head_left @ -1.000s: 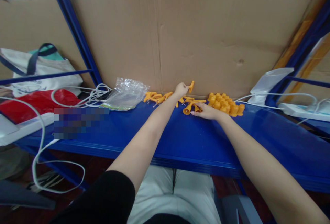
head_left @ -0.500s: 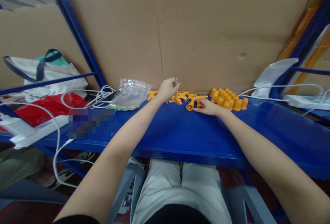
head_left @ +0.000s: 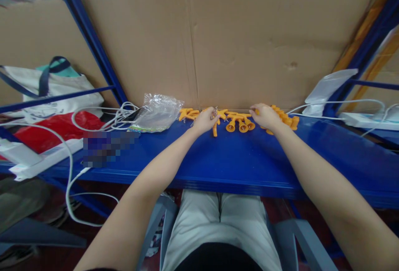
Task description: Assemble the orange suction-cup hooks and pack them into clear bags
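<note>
My left hand [head_left: 204,122] is closed in a pinch on a small metal keychain chain [head_left: 215,111], and an orange plastic piece [head_left: 215,130] hangs below the fingers. Around it lie several orange branching figures [head_left: 187,114] with chains. Between my hands, orange pieces with round, flared ends [head_left: 230,127] rest on the blue tabletop, openings facing me. My right hand [head_left: 264,116] is at the left side of a group of orange cup-shaped pieces [head_left: 293,122], partly covering them. A bit of orange shows between its thumb and fingers, which are closed on one such piece.
A clear plastic bag [head_left: 158,113] lies left of the figures. White cables [head_left: 124,111], a power strip [head_left: 46,158], a red bag [head_left: 62,127] and a cloth tote [head_left: 62,90] are further left. Cardboard [head_left: 233,46] stands behind the blue table [head_left: 237,163].
My right hand has left the flared pieces and moved right to the orange cup-shaped group. My left hand has lowered, still pinching the chain; the orange piece hangs lower.
</note>
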`<state>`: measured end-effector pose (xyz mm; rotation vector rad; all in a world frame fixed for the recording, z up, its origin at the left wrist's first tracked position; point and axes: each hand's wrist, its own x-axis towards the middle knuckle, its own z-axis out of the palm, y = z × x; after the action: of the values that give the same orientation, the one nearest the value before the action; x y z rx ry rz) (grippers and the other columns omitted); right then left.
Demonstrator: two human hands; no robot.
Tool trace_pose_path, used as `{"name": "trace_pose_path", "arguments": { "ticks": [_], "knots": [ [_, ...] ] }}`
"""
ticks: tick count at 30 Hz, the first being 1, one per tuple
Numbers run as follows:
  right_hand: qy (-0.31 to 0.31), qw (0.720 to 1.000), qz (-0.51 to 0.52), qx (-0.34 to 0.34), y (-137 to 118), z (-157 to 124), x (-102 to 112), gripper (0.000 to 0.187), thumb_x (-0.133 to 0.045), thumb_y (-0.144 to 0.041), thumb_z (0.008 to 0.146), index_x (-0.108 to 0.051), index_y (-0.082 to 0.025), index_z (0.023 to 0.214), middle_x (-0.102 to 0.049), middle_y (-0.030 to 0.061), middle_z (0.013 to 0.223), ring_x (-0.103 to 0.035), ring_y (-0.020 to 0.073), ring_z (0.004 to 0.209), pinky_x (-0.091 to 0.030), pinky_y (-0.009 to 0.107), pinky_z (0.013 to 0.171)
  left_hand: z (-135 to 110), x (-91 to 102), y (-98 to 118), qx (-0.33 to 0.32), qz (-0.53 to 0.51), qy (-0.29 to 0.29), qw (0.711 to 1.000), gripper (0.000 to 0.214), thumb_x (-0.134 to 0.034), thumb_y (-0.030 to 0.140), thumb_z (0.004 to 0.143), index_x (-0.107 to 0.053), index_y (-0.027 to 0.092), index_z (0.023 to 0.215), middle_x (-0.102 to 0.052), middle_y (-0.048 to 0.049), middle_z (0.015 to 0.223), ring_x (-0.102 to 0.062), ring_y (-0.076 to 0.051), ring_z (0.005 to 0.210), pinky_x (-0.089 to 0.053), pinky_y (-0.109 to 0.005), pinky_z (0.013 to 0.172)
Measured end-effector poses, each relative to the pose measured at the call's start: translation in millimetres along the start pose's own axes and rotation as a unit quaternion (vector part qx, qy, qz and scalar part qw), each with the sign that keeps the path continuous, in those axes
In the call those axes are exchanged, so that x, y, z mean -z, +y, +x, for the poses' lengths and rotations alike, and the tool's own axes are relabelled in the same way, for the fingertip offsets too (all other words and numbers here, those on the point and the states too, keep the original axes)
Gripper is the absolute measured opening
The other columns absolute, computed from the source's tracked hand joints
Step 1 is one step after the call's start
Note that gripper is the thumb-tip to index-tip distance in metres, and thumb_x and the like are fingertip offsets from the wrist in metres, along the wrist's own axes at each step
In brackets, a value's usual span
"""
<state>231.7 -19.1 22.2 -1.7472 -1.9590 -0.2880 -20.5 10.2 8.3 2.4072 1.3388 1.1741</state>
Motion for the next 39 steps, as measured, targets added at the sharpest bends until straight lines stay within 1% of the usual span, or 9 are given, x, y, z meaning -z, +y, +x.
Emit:
{"name": "trace_pose_path", "arguments": {
  "ticks": [6,9,11,16,21,27,33,36,39],
  "knots": [
    [-0.023,0.98,-0.129,-0.147,5,-9,16,0.04,-0.046,-0.024,0.09,-0.067,-0.005,0.118,-0.063,0.0258,0.124,-0.058,0.0349,0.12,-0.047,0.042,0.095,-2,-1.5,-2,0.017,-0.007,-0.017,1.0,0.012,-0.058,0.025,0.089,-0.049,0.02,0.082,-0.045,0.0083,0.052,-0.049,-0.012,0.052,-0.035,-0.023,0.057],
    [-0.046,0.969,-0.157,-0.187,16,-5,14,0.04,-0.05,-0.027,0.087,-0.068,-0.008,0.117,-0.065,0.0252,0.119,-0.059,0.0365,0.117,-0.046,0.048,0.094,-5,2.3,4,0.05,0.001,-0.042,0.998,0.008,-0.053,0.028,0.093,-0.052,0.02,0.093,-0.044,0.0092,0.05,-0.046,-0.012,0.045,-0.034,-0.022,0.052],
    [-0.068,0.964,-0.163,-0.201,25,-1,9,0.039,-0.052,-0.031,0.086,-0.069,-0.012,0.116,-0.068,0.0228,0.114,-0.062,0.0364,0.112,-0.045,0.053,0.094,-7,4.9,9,0.073,0.004,-0.074,0.995,0.014,-0.048,0.03,0.097,-0.053,0.019,0.091,-0.047,0.0081,0.051,-0.046,-0.01,0.042,-0.035,-0.022,0.05],
    [-0.097,0.969,-0.148,-0.174,39,6,-2,0.041,-0.058,-0.034,0.08,-0.069,-0.013,0.114,-0.07,0.0227,0.111,-0.065,0.0366,0.106,-0.049,0.056,0.089,-11,6.2,14,0.106,-0.009,-0.173,0.979,0.038,-0.035,0.037,0.102,-0.053,0.017,0.075,-0.052,0.0043,0.051,-0.048,-0.009,0.037,-0.04,-0.022,0.048],
    [-0.12,0.965,-0.152,-0.177,28,1,5,0.044,-0.057,-0.035,0.082,-0.067,-0.013,0.118,-0.068,0.0227,0.115,-0.064,0.0363,0.111,-0.049,0.054,0.092,-13,4.8,12,0.102,0.011,-0.236,0.966,0.021,-0.05,0.033,0.097,-0.054,0.018,0.083,-0.05,0.0068,0.048,-0.046,-0.009,0.037,-0.038,-0.021,0.045],
    [-0.125,0.965,-0.127,-0.194,7,-6,11,0.048,-0.054,-0.037,0.088,-0.064,-0.008,0.125,-0.064,0.0257,0.124,-0.058,0.0387,0.122,-0.04,0.057,0.103,-14,6.7,14,0.102,0.006,-0.243,0.965,0.016,-0.055,0.03,0.093,-0.051,0.019,0.082,-0.05,0.0072,0.049,-0.046,-0.009,0.037,-0.037,-0.021,0.044],
    [-0.104,0.971,-0.098,-0.192,9,-5,0,0.041,-0.059,-0.031,0.082,-0.066,-0.011,0.117,-0.066,0.0241,0.119,-0.057,0.0428,0.12,-0.035,0.065,0.102,-14,5.5,12,0.087,0.004,-0.24,0.967,0.02,-0.06,0.031,0.089,-0.05,0.02,0.076,-0.051,0.0068,0.049,-0.047,-0.009,0.039,-0.037,-0.021,0.046],
    [-0.08,0.976,-0.091,-0.181,9,-5,0,0.038,-0.057,-0.03,0.082,-0.065,-0.01,0.114,-0.066,0.0246,0.118,-0.059,0.0412,0.118,-0.037,0.061,0.102,-14,4.4,11,0.086,0.011,-0.234,0.968,0.021,-0.06,0.031,0.089,-0.049,0.02,0.074,-0.051,0.0061,0.049,-0.047,-0.01,0.04,-0.037,-0.022,0.047],
    [-0.025,0.984,-0.067,-0.162,5,-5,7,0.038,-0.055,-0.033,0.082,-0.062,-0.011,0.112,-0.068,0.0233,0.114,-0.062,0.0374,0.113,-0.045,0.051,0.097,-13,3.6,9,0.076,0.015,-0.226,0.971,0.022,-0.059,0.031,0.088,-0.049,0.021,0.072,-0.052,0.0056,0.049,-0.048,-0.01,0.042,-0.037,-0.022,0.048]
  ]
}}
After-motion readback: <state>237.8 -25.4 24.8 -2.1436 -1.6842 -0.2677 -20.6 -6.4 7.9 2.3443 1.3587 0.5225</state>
